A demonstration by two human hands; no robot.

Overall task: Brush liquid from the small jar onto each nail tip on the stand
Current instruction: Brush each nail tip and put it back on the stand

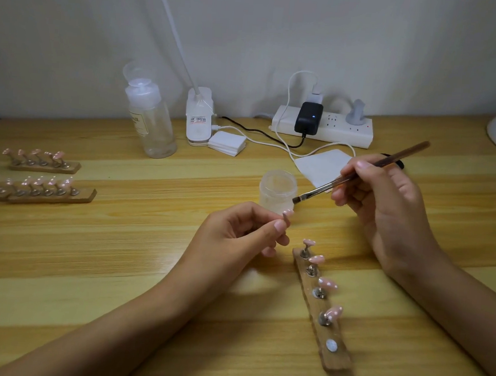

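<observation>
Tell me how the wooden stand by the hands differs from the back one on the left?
The near stand holds four nail tips and one bare round spot; the back-left stand looks full, with five. The near stand runs away from the person; the back-left stand lies sideways. Both are wooden strips with pink, white-dotted tips on metal pegs.

Your left hand (234, 234) pinched a nail tip (288, 212). The small jar (277, 190) stood just behind that grip. The stand (337, 361) lay right of it, nearer you. The brush (317, 191) in your right hand (388, 204) reached in from its right.
</observation>
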